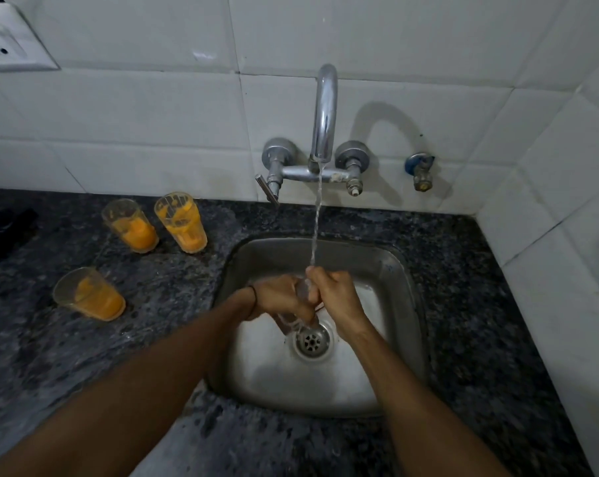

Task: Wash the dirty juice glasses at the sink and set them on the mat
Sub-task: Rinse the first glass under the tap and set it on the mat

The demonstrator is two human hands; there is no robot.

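Left hand and right hand over sink, fingers of both curled round clear glass under tap stream. Glass long axis slants from fingers toward drain. Dirty glasses on table, left of fingers; left hand nearer.

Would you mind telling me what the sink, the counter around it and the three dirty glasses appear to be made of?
Sink: brushed stainless steel, by its dull grey sheen. Counter: polished speckled dark stone, likely granite. Dirty glasses: clear glass or plastic, orange-smeared; the look cannot settle which.
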